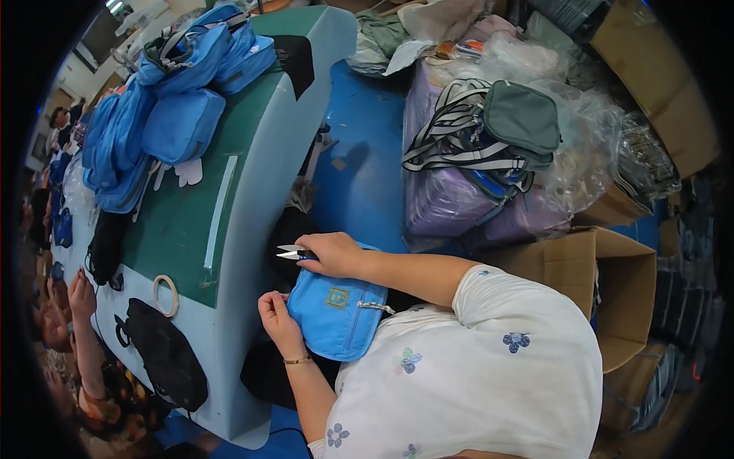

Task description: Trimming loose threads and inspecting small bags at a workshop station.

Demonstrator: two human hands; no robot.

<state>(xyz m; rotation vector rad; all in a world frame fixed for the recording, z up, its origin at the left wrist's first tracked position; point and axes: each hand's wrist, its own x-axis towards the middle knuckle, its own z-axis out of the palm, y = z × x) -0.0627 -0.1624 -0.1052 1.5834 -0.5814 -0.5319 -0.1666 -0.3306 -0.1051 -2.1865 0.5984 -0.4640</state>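
A small blue bag (325, 325) with a square patch and a zipper lies across my lap. My right hand (335, 255) is closed around thread snips (290, 253), held over the bag's upper edge, with the pointed blades apart and facing left. At the bag's left edge, my left hand (280, 323) is closed, its fingertips pinched on that edge. A braided cord pull (375, 307) hangs from the zipper on the bag's right side.
A table with a green mat (177, 229) stands to my left, bearing a heap of blue bags (183, 126), a tape roll (165, 295) and a black bag (164, 356). A co-worker's arm (86, 336) reaches in beyond. Rightward are a grey-green bag (522, 116) on wrapped purple bundles (443, 203) and a carton (547, 268).
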